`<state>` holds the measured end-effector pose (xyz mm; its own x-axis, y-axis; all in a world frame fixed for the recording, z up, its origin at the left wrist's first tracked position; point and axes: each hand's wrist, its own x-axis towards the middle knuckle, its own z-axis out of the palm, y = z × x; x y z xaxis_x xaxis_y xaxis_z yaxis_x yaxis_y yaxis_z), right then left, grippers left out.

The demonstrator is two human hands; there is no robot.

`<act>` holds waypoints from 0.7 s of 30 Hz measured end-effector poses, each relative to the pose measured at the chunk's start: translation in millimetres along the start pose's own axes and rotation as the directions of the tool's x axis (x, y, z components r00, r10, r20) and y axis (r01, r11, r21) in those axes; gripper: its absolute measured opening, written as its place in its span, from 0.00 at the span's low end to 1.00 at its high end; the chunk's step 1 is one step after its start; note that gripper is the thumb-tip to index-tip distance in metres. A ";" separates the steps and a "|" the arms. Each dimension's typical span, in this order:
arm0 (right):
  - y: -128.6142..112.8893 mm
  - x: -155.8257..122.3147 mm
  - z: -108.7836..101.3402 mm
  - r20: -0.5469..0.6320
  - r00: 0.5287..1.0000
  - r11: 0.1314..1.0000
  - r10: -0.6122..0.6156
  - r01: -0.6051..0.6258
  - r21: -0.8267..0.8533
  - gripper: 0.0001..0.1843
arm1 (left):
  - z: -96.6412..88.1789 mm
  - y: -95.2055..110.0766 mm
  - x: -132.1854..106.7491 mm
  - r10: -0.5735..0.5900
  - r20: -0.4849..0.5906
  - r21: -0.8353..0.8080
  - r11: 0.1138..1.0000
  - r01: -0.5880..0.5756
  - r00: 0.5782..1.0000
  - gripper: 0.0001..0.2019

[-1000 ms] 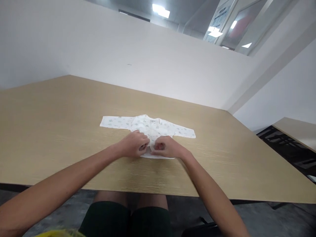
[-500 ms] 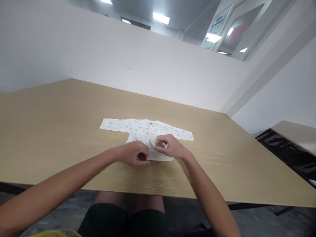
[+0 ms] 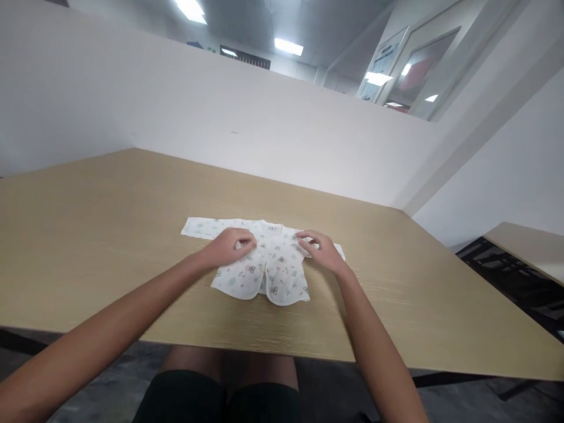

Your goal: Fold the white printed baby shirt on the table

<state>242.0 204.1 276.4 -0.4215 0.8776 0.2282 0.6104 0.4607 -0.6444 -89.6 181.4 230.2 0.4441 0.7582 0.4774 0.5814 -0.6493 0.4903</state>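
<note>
Pale wood worktop [image 3: 88, 235] against white partition walls [image 3: 132, 100]; ceiling light panels [image 3: 288, 46]; grey floor [image 3: 110, 382]; second table [image 3: 529, 241] right.

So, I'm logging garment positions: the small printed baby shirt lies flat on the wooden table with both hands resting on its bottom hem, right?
Not quite. In the head view, the left hand and right hand rest up by the shoulders of the baby shirt, not on its hem. It does lie flat on the wooden table.
</note>
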 end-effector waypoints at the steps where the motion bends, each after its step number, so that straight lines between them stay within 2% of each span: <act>1: 15.5 2.7 -0.7 -0.094 0.995 0.988 0.018 -0.032 -0.149 0.22 | -2.5 -15.7 1.0 -0.102 -0.018 0.046 0.994 0.103 0.995 0.17; 2: 30.3 4.9 -0.1 -0.105 0.994 0.962 0.037 -0.064 -0.264 0.26 | -4.5 -31.8 1.0 -0.177 -0.032 0.111 0.977 0.180 0.984 0.20; 4: 54.6 7.4 3.6 -0.016 0.992 0.898 0.124 -0.119 -0.425 0.29 | -6.5 -61.1 -1.2 -0.332 0.027 0.294 0.904 0.310 0.943 0.28; 6: 70.3 7.8 7.0 0.061 0.974 0.839 0.218 -0.155 -0.522 0.33 | -7.0 -81.4 -4.8 -0.443 0.099 0.430 0.826 0.364 0.891 0.33; 8: 80.3 6.4 5.8 0.066 0.943 0.781 0.325 -0.229 -0.581 0.36 | -8.3 -90.8 -7.6 -0.533 0.163 0.498 0.771 0.397 0.831 0.35; 10: 89.4 3.9 -1.3 0.022 0.899 0.712 0.437 -0.331 -0.620 0.38 | -11.5 -91.9 -8.6 -0.599 0.192 0.524 0.732 0.435 0.777 0.36; 13: 103.8 0.6 -16.0 -0.106 0.845 0.599 0.524 -0.454 -0.660 0.40 | -17.7 -87.5 -6.4 -0.655 0.151 0.554 0.676 0.485 0.740 0.40; 15: 109.5 0.8 -20.2 -0.185 0.865 0.585 0.467 -0.459 -0.669 0.39 | -18.6 -83.9 -3.1 -0.654 0.082 0.565 0.653 0.505 0.752 0.41; 17: 107.7 3.6 -15.3 -0.179 0.923 0.666 0.340 -0.371 -0.648 0.37 | -14.2 -80.3 0.9 -0.604 0.032 0.536 0.683 0.496 0.797 0.40; 19: 98.2 8.4 -2.7 -0.094 0.973 0.788 0.210 -0.225 -0.572 0.39 | -4.9 -76.8 4.5 -0.507 0.033 0.496 0.757 0.426 0.861 0.39; 21: 84.7 13.2 12.2 0.021 0.990 0.865 0.142 -0.114 -0.489 0.42 | 5.7 -74.8 6.6 -0.426 0.073 0.484 0.806 0.341 0.902 0.39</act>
<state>279.9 253.1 215.9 -0.3442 0.9313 0.1192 0.9040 0.3630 -0.2261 -126.2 235.3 192.5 0.2027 0.9646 0.1688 0.9499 -0.2355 0.2055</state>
